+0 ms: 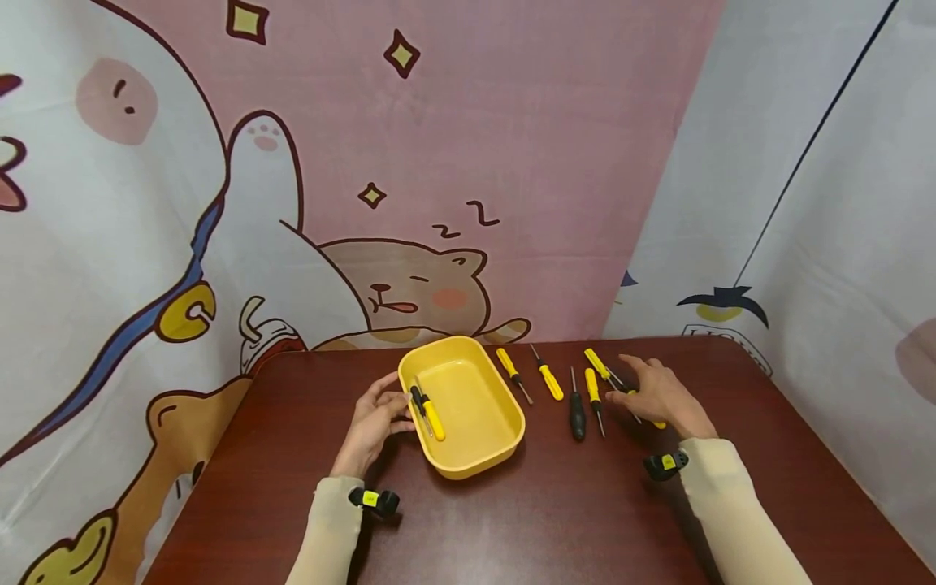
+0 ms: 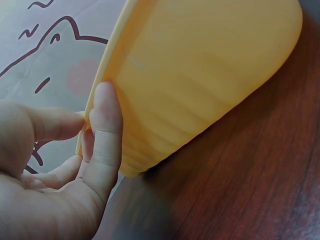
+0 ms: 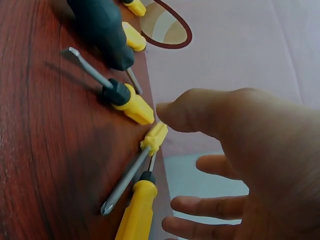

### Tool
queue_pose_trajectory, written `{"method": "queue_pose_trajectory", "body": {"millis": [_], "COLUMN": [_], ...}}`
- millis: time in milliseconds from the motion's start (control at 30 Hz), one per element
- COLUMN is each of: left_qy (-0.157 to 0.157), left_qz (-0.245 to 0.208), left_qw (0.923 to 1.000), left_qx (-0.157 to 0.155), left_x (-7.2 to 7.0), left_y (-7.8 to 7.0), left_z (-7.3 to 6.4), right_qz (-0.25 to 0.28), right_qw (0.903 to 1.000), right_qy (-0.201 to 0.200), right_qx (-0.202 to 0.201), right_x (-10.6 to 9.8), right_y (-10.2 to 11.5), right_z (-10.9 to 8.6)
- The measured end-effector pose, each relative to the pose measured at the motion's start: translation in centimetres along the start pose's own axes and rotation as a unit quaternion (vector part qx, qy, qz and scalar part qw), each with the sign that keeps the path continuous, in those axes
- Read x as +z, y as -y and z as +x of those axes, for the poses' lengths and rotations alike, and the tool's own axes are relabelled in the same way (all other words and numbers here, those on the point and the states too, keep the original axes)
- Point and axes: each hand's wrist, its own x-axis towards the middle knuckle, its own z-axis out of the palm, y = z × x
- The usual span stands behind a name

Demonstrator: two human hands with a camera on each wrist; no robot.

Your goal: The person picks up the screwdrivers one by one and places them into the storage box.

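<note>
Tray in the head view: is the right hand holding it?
No, the left hand grips the tray by its rim, while the right hand is by the screwdrivers.

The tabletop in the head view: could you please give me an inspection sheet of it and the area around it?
Surface: dark red-brown table, wood-grained.
Job's things: yellow tray with screwdrivers inside; to its right, five yellow-handled screwdrivers and one black-handled screwdriver.
Clutter: nothing seen.
Grippers: left hand pinches the tray by its rim; right hand is beside the rightmost screwdrivers, holding nothing.
Cables: nothing seen.
Surroundings: cartoon-printed cloth behind the table.
</note>
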Motion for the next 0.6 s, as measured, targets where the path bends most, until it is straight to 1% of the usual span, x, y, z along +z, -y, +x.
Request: {"method": "queue_pose_trajectory", "body": {"millis": [233,367,600], "left_qy": [0.004,0.003,0.000], "left_qz": [0.004,0.002,0.002], "left_qw": [1.0000,1.0000,1.0000], "left_qx": [0.005,0.002,0.000], "left_x": [0.1,0.1,0.0], "left_y": [-0.1,-0.1,0.0], "left_z": [-0.1,0.0,0.0], "right_qz": [0.009,0.021,0.044], "right_qw": [0.9999,0.9997,0.9988], "right_qy": [0.002,0.004,0.020], "right_qx": [-0.007,-0.014,-0.007], "right_x": [0.2,0.2,0.2], "right_y": [-1.5,-2.4,-3.2], "right_z": [-0.2,-0.3,-0.5]}}
